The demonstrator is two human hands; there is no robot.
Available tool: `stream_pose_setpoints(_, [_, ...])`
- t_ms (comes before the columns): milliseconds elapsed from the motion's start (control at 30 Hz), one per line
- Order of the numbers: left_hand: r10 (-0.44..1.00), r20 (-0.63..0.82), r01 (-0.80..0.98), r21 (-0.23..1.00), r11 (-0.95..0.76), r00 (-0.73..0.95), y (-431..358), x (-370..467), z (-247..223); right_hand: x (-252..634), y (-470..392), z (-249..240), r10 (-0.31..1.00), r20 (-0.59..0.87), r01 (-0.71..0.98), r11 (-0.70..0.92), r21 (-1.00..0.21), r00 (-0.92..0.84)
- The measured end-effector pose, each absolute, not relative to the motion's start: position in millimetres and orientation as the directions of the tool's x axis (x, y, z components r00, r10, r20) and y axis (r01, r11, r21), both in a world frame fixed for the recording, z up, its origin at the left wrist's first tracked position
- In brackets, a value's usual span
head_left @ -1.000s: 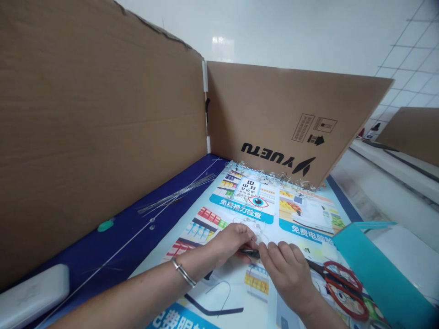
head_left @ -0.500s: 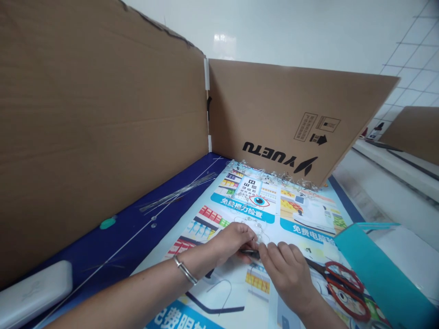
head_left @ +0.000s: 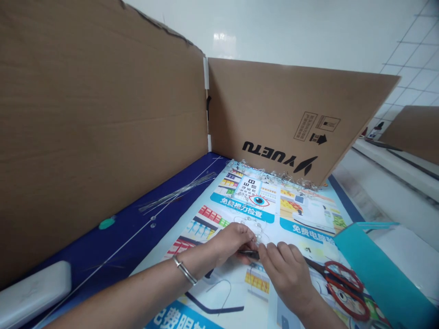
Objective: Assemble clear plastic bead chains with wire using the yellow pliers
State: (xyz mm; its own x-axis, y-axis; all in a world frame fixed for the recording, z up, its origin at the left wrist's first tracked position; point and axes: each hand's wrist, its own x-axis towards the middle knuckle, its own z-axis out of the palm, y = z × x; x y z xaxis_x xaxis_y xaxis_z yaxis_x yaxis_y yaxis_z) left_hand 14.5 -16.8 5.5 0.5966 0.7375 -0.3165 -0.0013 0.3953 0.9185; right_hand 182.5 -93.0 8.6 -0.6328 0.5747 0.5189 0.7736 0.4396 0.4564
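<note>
"Anything change?"
"Barely: against 0.5 seconds ago, my left hand [head_left: 233, 240] keeps pinching what looks like beaded wire [head_left: 258, 236], my right hand [head_left: 287, 269] stays clamped on a dark tool [head_left: 253, 254]. I judge this a steady hold."
"Where's the beaded wire?"
"Partly past my left hand, between the poster's [head_left: 157, 254] side edges."

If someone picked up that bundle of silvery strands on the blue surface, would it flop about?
Probably not much: the bundle of silvery strands lies mostly straight, suggesting some springiness. It's likely light, since the strands look very thin. Splayed ends suggest it might fan apart.
</note>
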Motion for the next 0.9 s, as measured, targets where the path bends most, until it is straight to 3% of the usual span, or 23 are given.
stream_pose_setpoints(900, [0.736, -0.328, -0.018, 0.908, 0.418, 0.592, -17.1, 15.6, 4.3, 180.8, -92.8, 10.4, 0.616, 0.487, 0.782, 0.435, 0.446, -0.62])
